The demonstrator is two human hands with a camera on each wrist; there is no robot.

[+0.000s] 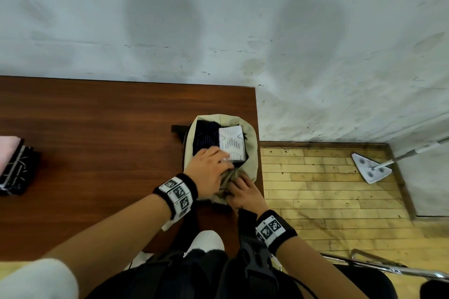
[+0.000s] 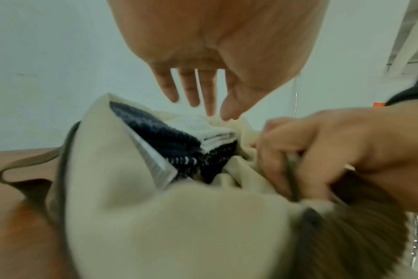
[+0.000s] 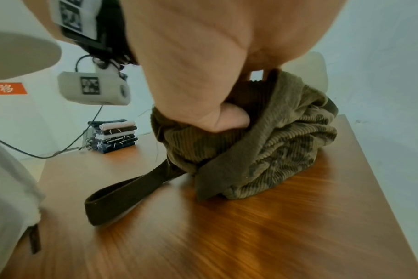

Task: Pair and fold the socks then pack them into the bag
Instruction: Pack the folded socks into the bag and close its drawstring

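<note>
While the right hand (image 1: 244, 193) grips the near rim of the bag (image 1: 252, 143), its fingers curled round a bunch of the olive corduroy outer cloth and the cream lining, the left hand (image 1: 210, 172) reaches over the mouth with fingers straight and slack, holding nothing; in the left wrist view its fingertips (image 2: 209, 105) hover just above the contents (whether they brush the top sock cannot be told). The bag stands on the brown wooden table (image 1: 97, 128) near its right edge, its mouth pulled wide and the cream lining turned outward, one dark strap (image 3: 122, 196) lying loose on the wood toward the person. Inside, two folded pairs sit side by side: a dark navy pair (image 1: 206, 138) with pale stripes on the left and a white pair (image 1: 232, 143) with a grey pattern on the right, the white one lying partly over the navy one in the left wrist view. Farther off, at the left edge of the table and well apart from the bag, a stack of folded socks (image 1: 14, 167) waits, mostly dark with light lines and with a pale pink fold on top. Beyond the table, on the plank floor by the wall, a flat mop (image 1: 371, 167) rests.
</note>
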